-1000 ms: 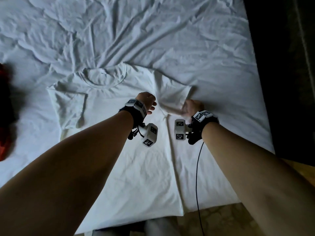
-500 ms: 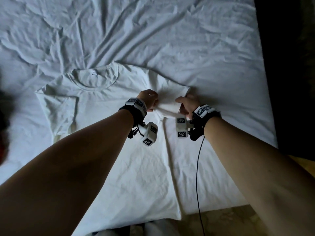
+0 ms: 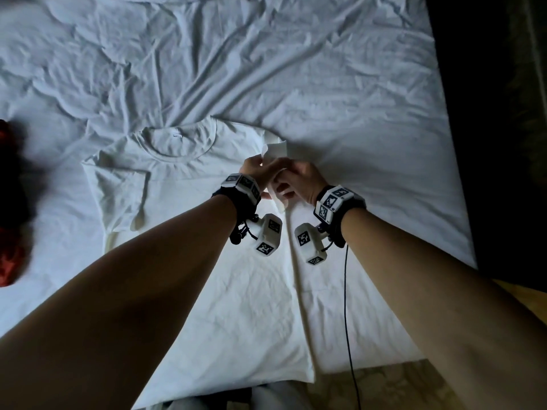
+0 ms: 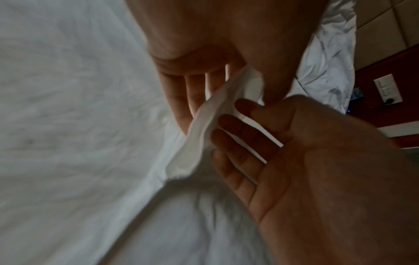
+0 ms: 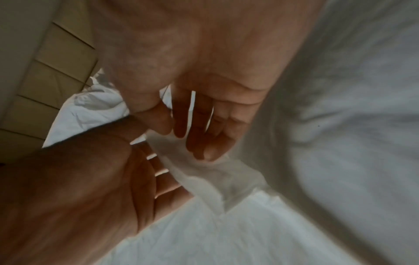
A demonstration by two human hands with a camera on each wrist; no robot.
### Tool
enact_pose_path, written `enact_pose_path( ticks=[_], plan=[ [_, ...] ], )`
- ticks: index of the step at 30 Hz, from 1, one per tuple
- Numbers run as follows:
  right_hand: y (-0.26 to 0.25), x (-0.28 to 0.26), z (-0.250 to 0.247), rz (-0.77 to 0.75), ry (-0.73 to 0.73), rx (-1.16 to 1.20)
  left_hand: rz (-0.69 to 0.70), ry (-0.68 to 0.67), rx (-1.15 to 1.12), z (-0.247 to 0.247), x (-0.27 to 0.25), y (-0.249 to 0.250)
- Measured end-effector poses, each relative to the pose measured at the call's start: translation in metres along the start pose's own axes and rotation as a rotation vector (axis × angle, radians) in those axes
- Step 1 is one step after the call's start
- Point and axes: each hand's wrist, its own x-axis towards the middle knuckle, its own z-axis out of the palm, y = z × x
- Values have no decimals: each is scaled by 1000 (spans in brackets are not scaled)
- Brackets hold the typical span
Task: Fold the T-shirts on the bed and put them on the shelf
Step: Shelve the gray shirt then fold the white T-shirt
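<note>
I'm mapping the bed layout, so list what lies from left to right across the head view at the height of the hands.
Red fabric item at the frame edge → folded-in left sleeve of the white T-shirt → left hand → right hand → bare wrinkled white bedsheet → dark area beyond the bed's edge.

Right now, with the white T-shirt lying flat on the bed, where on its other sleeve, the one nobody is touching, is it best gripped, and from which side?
Probably at the free sleeve's open cuff hem, coming in from the person's left, the shirt's outer edge. The T-shirt lies flat, collar away, and this sleeve lies spread on the bed sheet with its hem exposed, so fingers can slide under it. Both hands, left hand and right hand, pinch the opposite sleeve.
</note>
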Motion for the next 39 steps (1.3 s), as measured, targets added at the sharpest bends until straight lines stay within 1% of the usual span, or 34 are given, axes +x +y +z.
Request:
enact_pose_path(
  ticks=[3,5,7,9,13,16,17,19,21,22,23,25,27,30,32,33,35,37,39],
  plan=[
    [4,0,2,62,106,73,2,188,88,-11,28,-20],
    [9,0,2,87,157,88,1,267,186,-19,37,-26],
    [15,1,2,116,204,66,-1,308,243,-28,22,-17],
    [20,3,2,137,233,22,-14,325,267,-36,20,-18],
    [32,14,3,163,242,-89,-79,331,304,-48,26,-23],
    [38,22,5,191,233,-133,-135,395,431,-53,29,-25],
    [38,23,5,207,227,-141,-127,425,455,-53,30,-26],
    [41,31,5,237,190,-168,-50,462,472,-52,35,-24],
    [45,40,4,252,104,-231,49,433,465,-48,41,-15],
    [47,45,3,254,59,-267,88,386,457,-44,45,-11],
    [47,46,3,263,35,-286,129,317,463,-39,48,-7],
    [41,44,3,281,47,-274,205,164,531,-29,55,-3],
    [39,46,2,322,53,-237,251,49,705,-22,62,0],
    [29,44,1,425,-13,-69,345,-115,1054,-17,72,7],
    [25,45,-3,452,-41,-5,402,-209,1237,-14,78,11],
    [25,46,-5,467,-74,13,413,-227,1311,-11,79,15],
    [23,44,-5,513,-135,72,449,-200,1425,-7,82,19],
    [21,43,-3,511,-118,69,484,-145,1485,-2,84,22],
    [24,44,3,493,-102,12,476,-105,1473,3,86,19]
  ],
)
